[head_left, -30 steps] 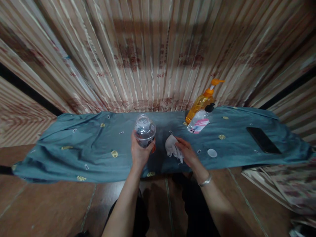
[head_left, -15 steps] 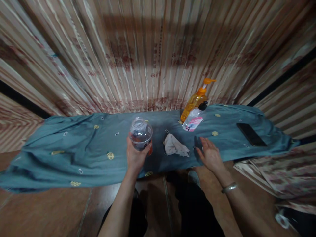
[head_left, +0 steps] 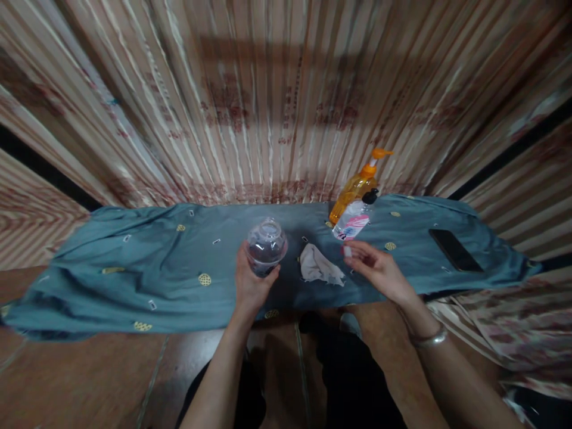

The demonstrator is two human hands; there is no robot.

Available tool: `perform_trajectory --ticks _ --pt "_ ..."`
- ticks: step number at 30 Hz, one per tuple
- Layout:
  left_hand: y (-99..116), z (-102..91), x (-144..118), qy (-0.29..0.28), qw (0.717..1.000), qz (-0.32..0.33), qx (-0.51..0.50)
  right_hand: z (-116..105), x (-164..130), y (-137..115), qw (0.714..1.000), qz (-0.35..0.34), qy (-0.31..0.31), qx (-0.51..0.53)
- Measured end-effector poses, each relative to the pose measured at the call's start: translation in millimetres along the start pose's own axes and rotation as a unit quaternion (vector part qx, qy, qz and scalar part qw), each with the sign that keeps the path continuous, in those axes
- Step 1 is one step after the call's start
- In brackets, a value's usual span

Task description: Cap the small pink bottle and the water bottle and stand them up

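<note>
Head view, the only one I have. My left hand (head_left: 251,285) is wrapped around a clear jar (head_left: 266,245), fingers closed about its lower half and thumb on the near side, holding it upright just above the blue cloth (head_left: 134,268) near the middle of its near edge. The mouth faces up toward me, which I judge keeps whatever dark stuff sits in the bottom from tipping out; I cannot tell what that is. The left forearm runs straight up from the bottom of the frame, wrist level.

My right hand (head_left: 378,271) hovers over the cloth to the right of the jar, palm turned partly up, fingers loosely curled. The thumb and forefinger pinch a small white cap (head_left: 347,251) at their tips, and the other fingers are slack. The cap is clear of the cloth and well short of the jar mouth. The wrist carries a metal bangle (head_left: 428,338), and the forearm comes in from the lower right.

Between the two hands a crumpled white rag (head_left: 319,266) lies flat on the cloth, touching neither hand. Toward the far edge, right of centre, an orange pump bottle (head_left: 356,186) leans with a smaller clear bottle (head_left: 353,220) against it. A dark phone (head_left: 454,249) lies near the right end.
</note>
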State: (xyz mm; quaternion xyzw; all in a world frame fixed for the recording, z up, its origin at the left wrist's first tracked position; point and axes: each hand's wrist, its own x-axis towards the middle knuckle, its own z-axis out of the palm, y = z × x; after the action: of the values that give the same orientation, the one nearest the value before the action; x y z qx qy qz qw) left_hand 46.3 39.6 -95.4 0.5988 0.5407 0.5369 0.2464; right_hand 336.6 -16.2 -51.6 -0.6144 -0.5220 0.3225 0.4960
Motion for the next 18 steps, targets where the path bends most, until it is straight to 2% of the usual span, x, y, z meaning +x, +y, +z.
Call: perform_trajectory --ticks 1,3,5,6,8,11,14,18 --pt "0.3 0.9 -0.6 0.0 1.0 0.007 0.005 11.8 4.2 -21.7 0.997 -0.023 -0.025 0.069" --pt "2.0 2.7 -1.4 0.002 1.0 0.018 0.014 33.3 12.7 -61.2 0.987 -0.07 -0.066 0.129" --pt "4.2 4.0 -1.8 0.001 0.999 0.032 0.02 48.4 20.5 -89.4 0.983 -0.118 -0.097 0.106" --pt "5.1 4.3 -1.9 0.001 0.999 0.038 0.022 53.4 24.1 -98.4 0.982 -0.144 -0.112 0.054" --pt "5.9 4.5 -2.2 0.001 0.998 0.048 0.027 59.5 30.4 -107.4 0.969 -0.198 -0.131 -0.071" --pt "4.2 4.3 -2.8 0.002 0.998 0.06 0.035 63.5 37.4 -110.2 0.924 -0.29 -0.139 -0.209" --pt "0.1 4.1 -3.5 0.003 0.997 0.071 0.042 64.4 41.0 -116.4 0.875 -0.36 -0.154 -0.286" --pt "-5.5 4.3 -4.3 0.008 0.995 0.085 0.049 60.0 43.6 -136.9 0.821 -0.408 -0.194 -0.349"
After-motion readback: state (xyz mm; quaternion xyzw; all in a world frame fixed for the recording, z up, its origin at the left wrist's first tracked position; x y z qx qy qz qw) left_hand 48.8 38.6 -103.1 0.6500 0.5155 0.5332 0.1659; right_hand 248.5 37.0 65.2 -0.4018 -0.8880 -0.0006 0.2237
